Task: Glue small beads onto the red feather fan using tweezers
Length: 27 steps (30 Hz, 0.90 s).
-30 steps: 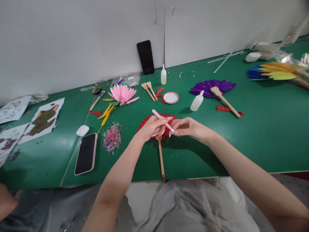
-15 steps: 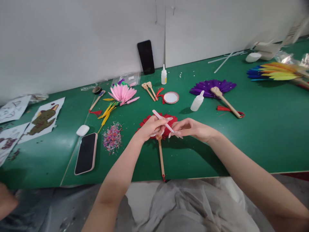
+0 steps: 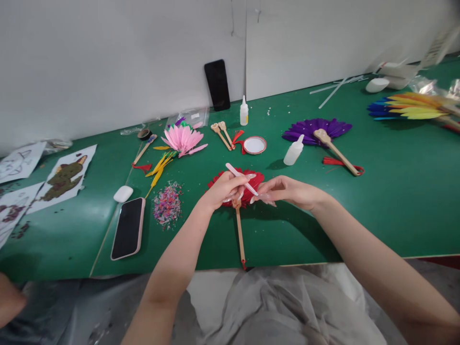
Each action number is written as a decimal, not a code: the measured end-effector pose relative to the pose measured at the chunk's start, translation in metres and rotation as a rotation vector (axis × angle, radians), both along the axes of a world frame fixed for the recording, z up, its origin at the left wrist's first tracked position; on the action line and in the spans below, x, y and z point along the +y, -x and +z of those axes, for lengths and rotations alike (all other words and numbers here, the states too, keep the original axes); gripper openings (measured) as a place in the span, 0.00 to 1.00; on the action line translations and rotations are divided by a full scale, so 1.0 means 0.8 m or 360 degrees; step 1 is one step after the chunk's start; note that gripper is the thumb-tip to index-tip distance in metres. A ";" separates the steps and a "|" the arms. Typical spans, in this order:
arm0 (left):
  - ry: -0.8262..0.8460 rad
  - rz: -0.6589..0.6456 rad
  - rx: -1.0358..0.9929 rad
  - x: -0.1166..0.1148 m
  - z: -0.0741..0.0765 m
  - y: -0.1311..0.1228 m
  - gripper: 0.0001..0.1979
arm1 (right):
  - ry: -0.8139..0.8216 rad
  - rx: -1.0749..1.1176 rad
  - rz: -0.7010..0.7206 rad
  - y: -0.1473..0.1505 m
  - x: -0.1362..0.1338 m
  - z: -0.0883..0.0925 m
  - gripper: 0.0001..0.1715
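My left hand (image 3: 225,189) holds pink tweezers (image 3: 237,173) over a red feather fan (image 3: 256,180), their tips pointing down and right. My right hand (image 3: 282,190) is at the tweezer tips with its fingers pinched together. Whatever may be between those fingertips is too small to make out. The fan lies on the green table, its wooden handle (image 3: 240,232) toward the front edge and a red cord at the end. Both hands cover part of the red feathers.
Left of the hands are colourful chips (image 3: 167,205), a phone (image 3: 128,228) and a white case (image 3: 123,193). Behind stand glue bottles (image 3: 293,151), a white dish (image 3: 255,145), a pink feather fan (image 3: 183,140) and a purple fan (image 3: 305,130). Another person's arm (image 3: 10,299) shows at lower left.
My right hand has shifted very slightly, its fingertips still at the tweezer tips. The tweezers have barely moved in my left hand. The other person's arm at lower left has moved a little.
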<state>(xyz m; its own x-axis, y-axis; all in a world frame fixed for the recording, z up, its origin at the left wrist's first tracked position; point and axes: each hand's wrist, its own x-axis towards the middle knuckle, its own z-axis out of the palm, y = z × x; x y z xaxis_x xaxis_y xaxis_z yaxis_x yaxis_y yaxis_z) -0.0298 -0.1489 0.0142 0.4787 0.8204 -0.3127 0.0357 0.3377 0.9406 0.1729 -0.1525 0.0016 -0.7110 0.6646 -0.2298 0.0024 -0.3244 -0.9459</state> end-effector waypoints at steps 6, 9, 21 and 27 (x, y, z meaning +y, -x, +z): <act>-0.0007 0.0010 -0.0010 0.000 -0.001 0.001 0.17 | 0.0002 0.0005 0.0017 -0.001 0.001 0.000 0.10; -0.0012 0.0011 0.0001 0.001 -0.004 0.002 0.19 | -0.0003 0.0002 0.0033 -0.001 0.000 0.001 0.11; -0.0012 0.0021 0.0006 0.001 -0.007 0.003 0.21 | 0.0005 0.0018 0.0003 -0.001 0.000 0.005 0.11; 0.0002 0.0021 -0.0027 0.001 -0.010 0.001 0.22 | 0.0004 0.0040 -0.0024 0.000 -0.002 0.004 0.09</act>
<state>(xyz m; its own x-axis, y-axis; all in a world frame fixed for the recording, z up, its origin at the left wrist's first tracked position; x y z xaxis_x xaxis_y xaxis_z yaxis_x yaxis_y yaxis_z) -0.0309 -0.1483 0.0061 0.4734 0.8261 -0.3058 0.0151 0.3395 0.9405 0.1729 -0.1539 0.0048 -0.7065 0.6746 -0.2138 -0.0261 -0.3267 -0.9448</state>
